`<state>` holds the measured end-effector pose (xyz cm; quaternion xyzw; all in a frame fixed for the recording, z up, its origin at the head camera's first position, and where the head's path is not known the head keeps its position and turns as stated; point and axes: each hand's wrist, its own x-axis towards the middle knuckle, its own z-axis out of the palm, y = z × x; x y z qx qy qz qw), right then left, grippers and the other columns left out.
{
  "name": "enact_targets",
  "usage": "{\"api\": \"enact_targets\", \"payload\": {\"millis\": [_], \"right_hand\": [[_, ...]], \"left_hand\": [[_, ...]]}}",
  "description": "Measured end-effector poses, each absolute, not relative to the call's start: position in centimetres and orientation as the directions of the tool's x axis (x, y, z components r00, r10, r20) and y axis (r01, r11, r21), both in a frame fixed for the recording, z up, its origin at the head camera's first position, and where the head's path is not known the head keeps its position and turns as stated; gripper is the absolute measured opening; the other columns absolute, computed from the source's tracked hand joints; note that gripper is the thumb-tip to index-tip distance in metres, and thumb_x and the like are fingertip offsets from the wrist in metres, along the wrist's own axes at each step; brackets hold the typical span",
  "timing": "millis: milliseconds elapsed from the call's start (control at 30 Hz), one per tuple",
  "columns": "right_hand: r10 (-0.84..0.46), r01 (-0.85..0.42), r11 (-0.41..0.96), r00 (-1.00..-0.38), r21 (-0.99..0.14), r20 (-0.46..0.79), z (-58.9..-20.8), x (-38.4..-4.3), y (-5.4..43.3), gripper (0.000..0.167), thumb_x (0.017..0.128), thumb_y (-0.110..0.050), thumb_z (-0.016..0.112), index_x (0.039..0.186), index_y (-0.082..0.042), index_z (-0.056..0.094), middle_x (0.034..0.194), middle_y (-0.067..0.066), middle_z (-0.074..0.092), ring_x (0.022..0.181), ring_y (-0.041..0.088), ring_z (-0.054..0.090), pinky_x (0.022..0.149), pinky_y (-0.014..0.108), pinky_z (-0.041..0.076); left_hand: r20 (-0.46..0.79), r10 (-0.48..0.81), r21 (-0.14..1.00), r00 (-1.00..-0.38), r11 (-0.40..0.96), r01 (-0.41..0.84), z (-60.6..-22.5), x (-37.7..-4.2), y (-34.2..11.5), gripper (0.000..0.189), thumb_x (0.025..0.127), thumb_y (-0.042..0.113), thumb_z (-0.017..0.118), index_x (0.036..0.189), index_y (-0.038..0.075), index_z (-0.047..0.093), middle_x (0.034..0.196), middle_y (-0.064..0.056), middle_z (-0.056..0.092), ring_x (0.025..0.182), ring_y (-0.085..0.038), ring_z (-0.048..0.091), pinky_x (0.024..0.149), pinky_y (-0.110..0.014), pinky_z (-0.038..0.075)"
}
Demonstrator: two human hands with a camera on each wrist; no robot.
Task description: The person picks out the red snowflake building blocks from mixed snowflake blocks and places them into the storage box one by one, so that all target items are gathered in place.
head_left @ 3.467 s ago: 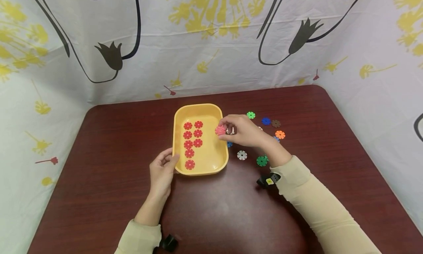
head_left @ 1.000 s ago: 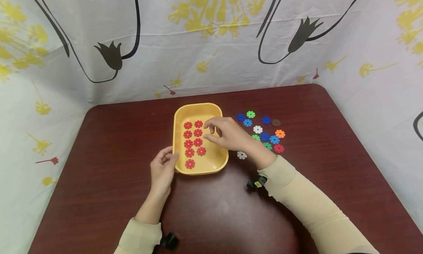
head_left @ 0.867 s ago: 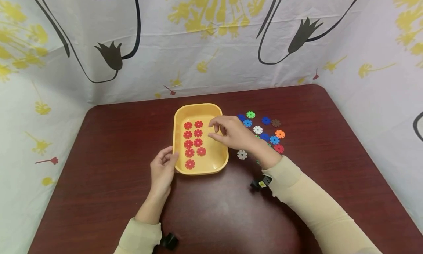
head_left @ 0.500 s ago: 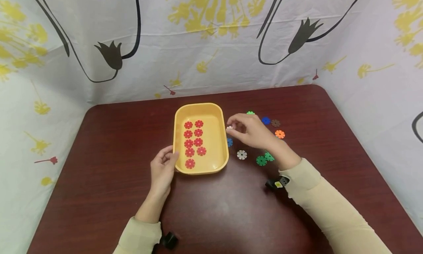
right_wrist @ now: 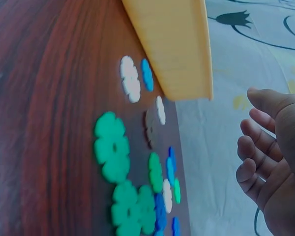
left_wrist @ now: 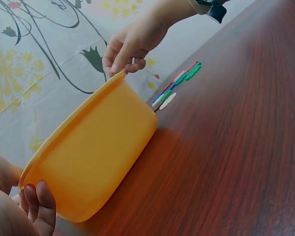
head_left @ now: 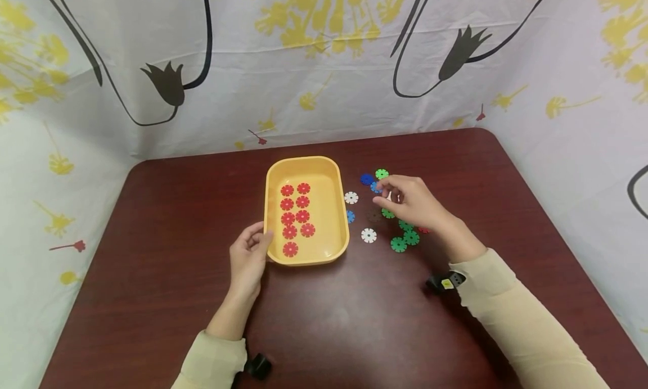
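My left hand (head_left: 248,259) grips the left side of a yellow plastic tray (head_left: 329,231), thumb at the rim and fingers against the outer wall. Inside, several red notched plastic discs (head_left: 290,249) lie flat in two columns toward the left. My right hand (head_left: 417,202) is over the loose discs right of the tray, its thumb and fingers apart; in the right wrist view the loosely curled fingers (right_wrist: 258,145) hold nothing. Below it lie white (head_left: 368,235), green (head_left: 398,244), blue (head_left: 367,179) and dark brown (head_left: 374,215) discs. A red disc (head_left: 424,230) is partly hidden by the hand.
Everything stands on a dark red-brown wooden table (head_left: 324,321). A patterned cloth (head_left: 223,113) hangs behind it and along the sides. One white disc (head_left: 351,198) and a blue disc (head_left: 351,216) lie close to the tray's right wall.
The right hand held a red disc over the tray's right edge; that disc now lies at the right column's near end. The hand has withdrawn rightward over the loose discs. The left hand stays put.
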<state>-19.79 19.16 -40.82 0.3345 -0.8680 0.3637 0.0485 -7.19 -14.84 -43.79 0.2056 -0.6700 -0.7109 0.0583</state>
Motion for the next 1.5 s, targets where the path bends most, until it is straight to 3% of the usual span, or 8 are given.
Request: {"api": "enact_targets", "payload": {"millis": [733,1067,1500], "right_hand": [[-0.553,-0.531,0.629,-0.819,-0.567,0.154,-43.8,-19.0,25.5,0.030,0.085,-0.016,0.084,0.108,-0.003,0.071,0.088,0.004,0.063,0.073,0.015,0.057,0.062,0.030,0.052],[-0.563,-0.483,0.683,-0.826,-0.548,0.026,-44.0,-18.2,28.3,0.033,0.077,-0.026,0.091,0.098,-0.009,0.071,0.082,-0.001,0.062,0.072,0.015,0.054,0.062,0.026,0.050],[-0.550,-0.463,0.722,-0.835,-0.513,-0.019,-43.9,-18.0,29.4,0.031,0.081,-0.021,0.087,0.102,-0.005,0.071,0.083,-0.001,0.060,0.067,0.011,0.052,0.060,0.026,0.049]], "left_hand": [[-0.216,-0.360,0.976,-0.907,-0.098,-0.194,-43.8,-7.2,-14.8,0.033,0.098,0.012,0.068,0.128,0.001,0.063,0.092,-0.006,0.055,0.070,-0.010,0.060,0.057,-0.022,0.059],[-0.213,-0.363,0.977,-0.907,-0.092,-0.193,-43.9,-7.4,-14.8,0.033,0.098,0.012,0.068,0.129,0.001,0.063,0.092,-0.005,0.055,0.070,-0.009,0.059,0.057,-0.020,0.057],[-0.215,-0.366,0.976,-0.905,-0.097,-0.193,-43.9,-7.4,-14.8,0.032,0.098,0.012,0.068,0.128,0.002,0.064,0.091,-0.005,0.054,0.069,-0.010,0.058,0.056,-0.021,0.057]]}}
